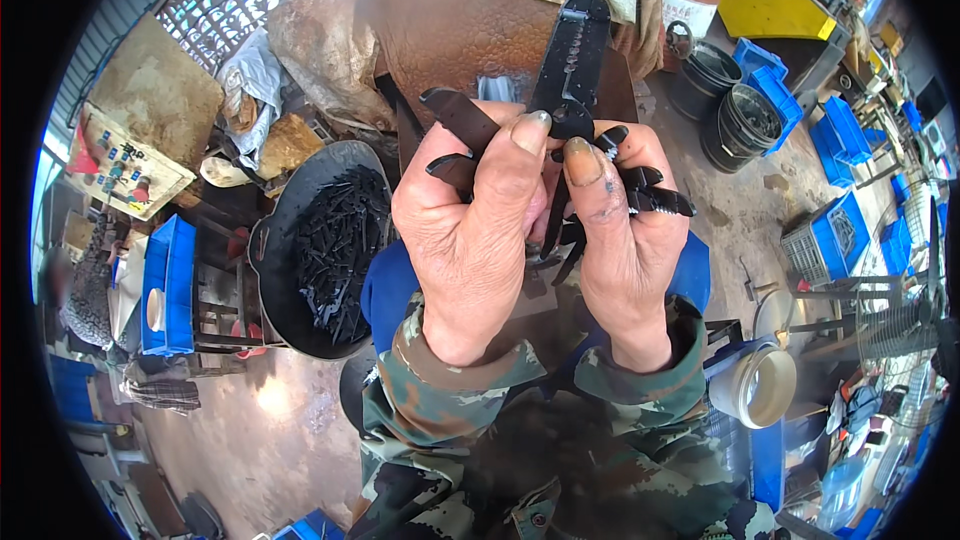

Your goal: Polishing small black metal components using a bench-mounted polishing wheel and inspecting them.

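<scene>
Both my hands are raised in the middle, thumbs side by side over a flat black metal piece (572,50) with a row of graded holes, like one half of a wire stripper. It points away from me, its round pivot end by my thumb tips. My left hand (465,210) is closed, and dark flat metal pieces (462,120) stick out from its fingers. Closed as well, my right hand (620,230) keeps several black pieces with toothed edges (655,198) in its fingers. Which fingers bear the long piece is partly hidden.
At left stands a large dark pan (268,290) heaped with black metal strips (342,245). A worn brown metal surface (460,30) lies beyond my hands. Black buckets (728,140) and blue crates (838,140) stand right, with a fan (900,325). A control box (125,168) is far left.
</scene>
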The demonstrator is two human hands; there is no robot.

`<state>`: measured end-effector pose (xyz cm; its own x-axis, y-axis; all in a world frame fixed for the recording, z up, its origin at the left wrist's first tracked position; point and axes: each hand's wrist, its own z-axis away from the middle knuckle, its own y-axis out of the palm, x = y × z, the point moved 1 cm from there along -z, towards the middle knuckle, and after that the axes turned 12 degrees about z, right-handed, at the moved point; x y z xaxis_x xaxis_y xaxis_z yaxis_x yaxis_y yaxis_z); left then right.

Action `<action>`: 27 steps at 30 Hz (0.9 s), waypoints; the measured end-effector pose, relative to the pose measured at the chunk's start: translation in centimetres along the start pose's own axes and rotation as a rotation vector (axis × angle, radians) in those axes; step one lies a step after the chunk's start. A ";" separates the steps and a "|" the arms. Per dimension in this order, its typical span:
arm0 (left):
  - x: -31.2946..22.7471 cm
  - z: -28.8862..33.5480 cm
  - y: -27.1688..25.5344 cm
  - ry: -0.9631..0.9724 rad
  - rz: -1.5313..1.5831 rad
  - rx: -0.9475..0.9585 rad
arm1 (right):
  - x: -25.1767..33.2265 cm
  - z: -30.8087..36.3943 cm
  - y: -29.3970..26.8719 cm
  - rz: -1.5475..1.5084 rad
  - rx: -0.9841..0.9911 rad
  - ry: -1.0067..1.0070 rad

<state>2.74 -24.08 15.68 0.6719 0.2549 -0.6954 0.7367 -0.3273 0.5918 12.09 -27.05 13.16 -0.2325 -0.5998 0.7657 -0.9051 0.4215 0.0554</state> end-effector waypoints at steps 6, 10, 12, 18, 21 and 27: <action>-0.2 -0.2 0.0 0.003 -0.013 -0.005 | -0.3 -0.1 0.3 0.022 -0.010 -0.033; 0.1 -0.3 -0.2 0.007 -0.011 -0.002 | -0.6 -0.1 0.3 0.035 -0.008 -0.049; 0.0 -0.3 -0.1 0.004 -0.016 -0.006 | -0.7 -0.2 0.3 0.037 -0.013 -0.050; 0.1 -0.3 -0.3 0.006 -0.022 -0.001 | -0.6 0.0 0.4 0.014 -0.011 -0.016; 0.1 -0.1 -0.6 0.013 -0.036 -0.012 | -0.8 0.2 0.7 -0.032 0.002 0.000; 0.1 -0.2 -0.5 0.019 -0.034 -0.003 | -0.7 0.1 0.7 -0.117 0.007 0.033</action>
<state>2.45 -23.71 15.36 0.6475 0.2832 -0.7075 0.7596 -0.3157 0.5687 11.55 -26.38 12.57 -0.1136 -0.6221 0.7747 -0.9280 0.3448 0.1408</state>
